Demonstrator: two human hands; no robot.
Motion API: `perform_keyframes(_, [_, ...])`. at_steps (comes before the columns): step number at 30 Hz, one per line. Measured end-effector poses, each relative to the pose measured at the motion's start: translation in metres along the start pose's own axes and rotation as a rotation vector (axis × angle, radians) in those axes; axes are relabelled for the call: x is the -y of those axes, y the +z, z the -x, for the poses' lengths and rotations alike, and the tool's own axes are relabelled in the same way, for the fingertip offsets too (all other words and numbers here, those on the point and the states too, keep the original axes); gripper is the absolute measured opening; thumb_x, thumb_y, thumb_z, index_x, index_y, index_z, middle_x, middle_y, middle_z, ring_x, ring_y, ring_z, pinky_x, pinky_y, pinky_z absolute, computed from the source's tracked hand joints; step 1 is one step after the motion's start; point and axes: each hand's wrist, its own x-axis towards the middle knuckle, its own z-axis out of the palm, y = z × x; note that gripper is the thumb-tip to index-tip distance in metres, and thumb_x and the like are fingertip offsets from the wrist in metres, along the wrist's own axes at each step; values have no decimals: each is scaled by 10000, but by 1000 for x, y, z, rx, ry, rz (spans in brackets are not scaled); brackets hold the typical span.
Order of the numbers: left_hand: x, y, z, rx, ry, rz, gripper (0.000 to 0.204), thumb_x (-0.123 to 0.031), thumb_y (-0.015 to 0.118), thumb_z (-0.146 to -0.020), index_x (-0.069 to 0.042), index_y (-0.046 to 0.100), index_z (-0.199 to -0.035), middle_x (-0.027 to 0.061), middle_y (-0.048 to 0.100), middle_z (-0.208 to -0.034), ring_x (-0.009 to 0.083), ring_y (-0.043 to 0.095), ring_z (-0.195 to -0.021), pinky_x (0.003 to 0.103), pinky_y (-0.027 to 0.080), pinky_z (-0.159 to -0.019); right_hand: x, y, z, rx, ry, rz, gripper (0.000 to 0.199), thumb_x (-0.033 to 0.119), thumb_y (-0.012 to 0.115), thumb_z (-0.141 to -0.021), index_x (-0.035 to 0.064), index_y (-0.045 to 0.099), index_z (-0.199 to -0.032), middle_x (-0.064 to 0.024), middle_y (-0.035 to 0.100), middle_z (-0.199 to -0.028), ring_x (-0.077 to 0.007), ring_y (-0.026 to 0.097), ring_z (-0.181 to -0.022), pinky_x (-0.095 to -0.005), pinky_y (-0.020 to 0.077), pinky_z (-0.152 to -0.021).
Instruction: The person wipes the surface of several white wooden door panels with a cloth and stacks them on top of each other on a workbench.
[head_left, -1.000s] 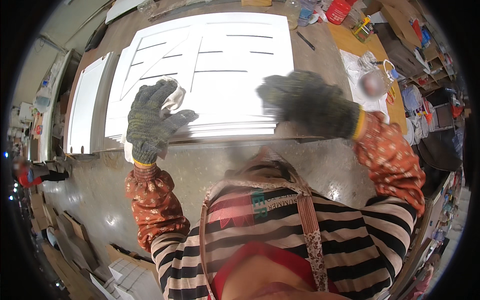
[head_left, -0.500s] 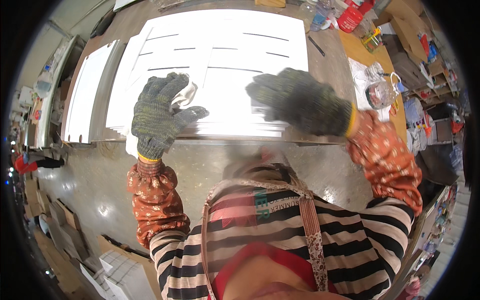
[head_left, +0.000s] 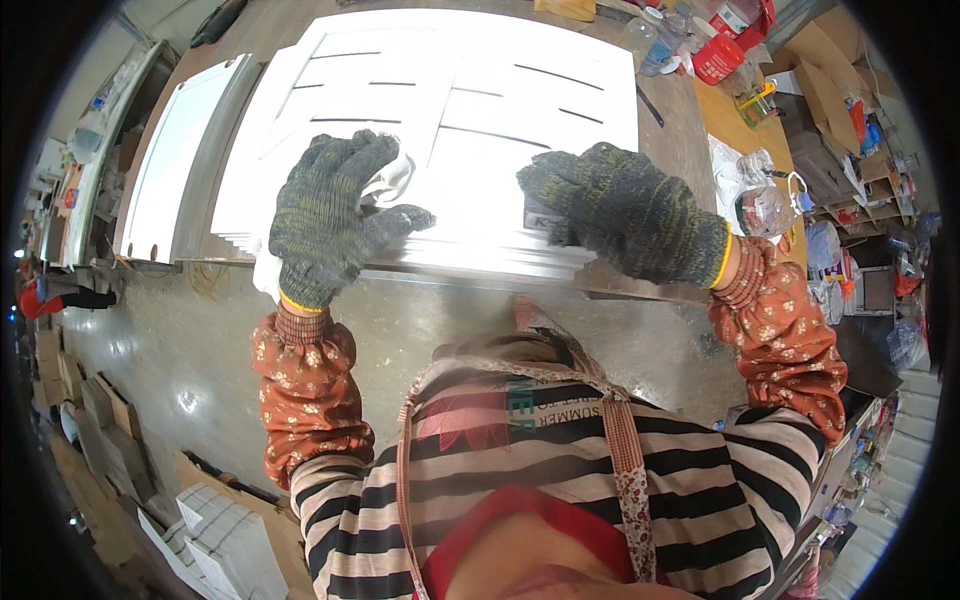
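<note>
A stack of white slotted panels (head_left: 480, 65) lies on the brown table in front of me. My left hand (head_left: 325, 215), in a dark green knit glove, is closed over a white cloth (head_left: 393, 178) at the left part of the top panel. Some of the cloth shows between thumb and fingers. My right hand (head_left: 640, 212), gloved alike, curls its fingers round a small grey block (head_left: 541, 217) near the stack's right front corner. Most of the block is hidden by the glove.
Narrower white panels (head_left: 175, 150) lie at the table's left. A black thin tool (head_left: 650, 107) lies right of the stack. Plastic bottles (head_left: 655, 50), a red container (head_left: 718, 60) and a clear jug (head_left: 763, 208) stand to the right. Cardboard and panels (head_left: 225, 530) are on the floor.
My right hand has slowed and shifted slightly right, and the grey block shows more clearly. My left hand stays on the cloth. The whole view has tilted a little.
</note>
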Motion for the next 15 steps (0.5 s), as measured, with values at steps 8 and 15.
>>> perform_keyframes(8, [-19, -10, -11, 188, -167, -1, 684, -413, 854, -661, -121, 652, -1246, 75, 629, -1295, 292, 550, -1233, 436, 421, -1074, -3, 33, -38, -116, -82, -38, 239, 225, 568, -939, 50, 587, -1099, -93, 622, -964, -235, 603, -769, -375, 522, -725])
perform_keyframes(15, [-4, -4, -1, 112, -112, 63, 675, -367, 882, -645, -105, 653, -1224, 97, 629, -1286, 300, 551, -1230, 428, 455, -1041, 20, -28, 62, 142, 202, 132, 314, 87, 684, -801, 49, 565, -1089, -94, 587, -970, -237, 604, -826, -418, 485, -803])
